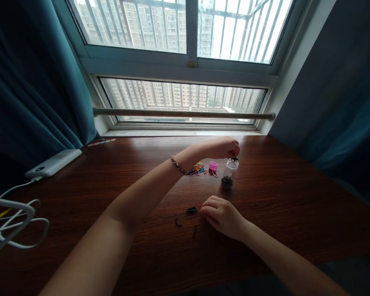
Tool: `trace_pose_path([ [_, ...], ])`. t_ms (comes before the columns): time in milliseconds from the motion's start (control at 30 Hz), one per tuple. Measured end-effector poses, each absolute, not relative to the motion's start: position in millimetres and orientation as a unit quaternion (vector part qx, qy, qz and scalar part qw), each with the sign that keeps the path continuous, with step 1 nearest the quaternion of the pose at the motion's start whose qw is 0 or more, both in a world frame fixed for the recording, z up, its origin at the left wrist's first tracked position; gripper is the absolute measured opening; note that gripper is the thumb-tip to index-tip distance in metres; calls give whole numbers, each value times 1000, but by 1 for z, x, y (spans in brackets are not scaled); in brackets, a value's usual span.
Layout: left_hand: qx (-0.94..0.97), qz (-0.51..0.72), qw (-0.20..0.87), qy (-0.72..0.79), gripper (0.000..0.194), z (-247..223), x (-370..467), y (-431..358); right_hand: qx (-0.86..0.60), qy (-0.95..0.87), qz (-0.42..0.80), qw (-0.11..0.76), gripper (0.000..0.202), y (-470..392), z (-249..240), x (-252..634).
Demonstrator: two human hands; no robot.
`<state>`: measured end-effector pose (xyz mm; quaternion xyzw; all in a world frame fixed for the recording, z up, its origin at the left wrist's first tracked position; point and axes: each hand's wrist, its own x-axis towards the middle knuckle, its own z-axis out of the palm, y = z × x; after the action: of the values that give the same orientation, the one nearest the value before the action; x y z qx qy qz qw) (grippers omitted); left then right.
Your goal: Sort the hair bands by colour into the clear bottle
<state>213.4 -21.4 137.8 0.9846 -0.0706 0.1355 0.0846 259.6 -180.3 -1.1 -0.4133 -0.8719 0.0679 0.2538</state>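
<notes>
My left hand point(230, 148) reaches across to the right, fingers pinched on a small black loop-like piece point(233, 159) at the mouth of a clear jar point(232, 167). Dark pieces point(226, 182) fill the bottom of that upright jar. Nearer to me, my right hand point(223, 216) lies on the table with its fingers curled closed; whether anything is in them is hidden. Just left of its fingertips is a black clip-like piece point(191, 210). A curved black piece point(178, 223) and a thin dark piece point(194, 231) lie close by.
Behind my left forearm are a colourful pile of small pieces point(197, 167) and a pink lid point(213, 166). A white power bank-like device point(54, 163) and white cables point(21, 222) occupy the table's left. A window with a rail point(185, 114) stands beyond the wooden table point(126, 154).
</notes>
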Motion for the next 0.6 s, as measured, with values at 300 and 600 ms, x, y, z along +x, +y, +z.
trace_pose_path([
  [300,984,131,118,-22,14,137,217,-23,-401,-878,59,253,13,-180,-3,260],
  [600,975,141,159,-60,7,134,216,-16,-397,-879,60,258,13,-179,-4,259],
])
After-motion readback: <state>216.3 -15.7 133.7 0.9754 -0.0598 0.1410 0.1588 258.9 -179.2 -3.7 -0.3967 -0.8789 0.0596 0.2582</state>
